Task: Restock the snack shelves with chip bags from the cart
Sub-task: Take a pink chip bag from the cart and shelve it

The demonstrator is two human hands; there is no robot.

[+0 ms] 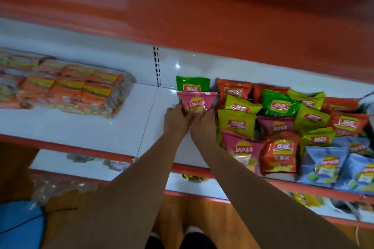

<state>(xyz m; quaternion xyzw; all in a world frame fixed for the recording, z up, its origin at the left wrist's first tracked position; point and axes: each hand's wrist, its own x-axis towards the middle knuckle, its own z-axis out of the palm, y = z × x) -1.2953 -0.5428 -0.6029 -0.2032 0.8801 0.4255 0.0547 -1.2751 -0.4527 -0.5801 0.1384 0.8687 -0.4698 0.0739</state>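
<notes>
A pink chip bag (196,103) stands upright on the white shelf (162,127), just in front of a green chip bag (192,85) at the back wall. My left hand (175,120) grips its lower left corner and my right hand (203,125) grips its lower right corner. To the right lies a crowded pile of chip bags: orange (232,91), yellow-green (236,123), another pink one (242,149), red (280,155) and blue (323,163). The cart is not in view.
A clear-wrapped multipack of orange packets (66,89) lies on the left part of the shelf. A slotted upright (156,64) divides the back wall. Lower shelves (85,166) with red edges hold a few items. A blue object (20,224) sits at bottom left on the wooden floor.
</notes>
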